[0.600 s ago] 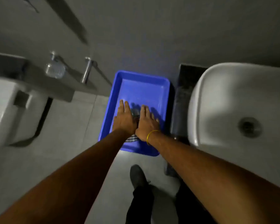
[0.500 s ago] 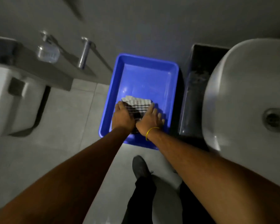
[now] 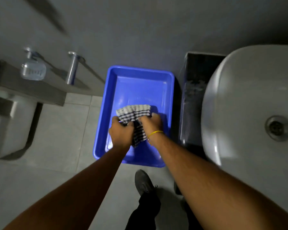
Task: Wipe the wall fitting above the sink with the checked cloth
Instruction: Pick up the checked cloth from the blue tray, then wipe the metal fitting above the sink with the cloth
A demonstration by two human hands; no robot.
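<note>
The checked cloth [image 3: 133,112], white with dark stripes, is bunched over the near half of a blue plastic tub [image 3: 140,83] on the floor. My left hand [image 3: 120,132] grips its left part and my right hand [image 3: 150,123], with a yellow band at the wrist, grips its right part. One end of the cloth hangs down between my hands. The white sink [image 3: 249,103] is at the right, its drain [image 3: 277,127] visible. No wall fitting above the sink shows in this view.
A dark bin [image 3: 192,97] stands between the tub and the sink. At the left are a toilet cistern [image 3: 5,123], a grey ledge [image 3: 32,88], a clear soap dish [image 3: 33,71] and a chrome rod [image 3: 72,70]. My shoe [image 3: 143,183] rests on the tiled floor.
My hands went from lying flat on the cloth in the tub to closing on it and lifting it, bunched, between them. The camera view shifted slightly.
</note>
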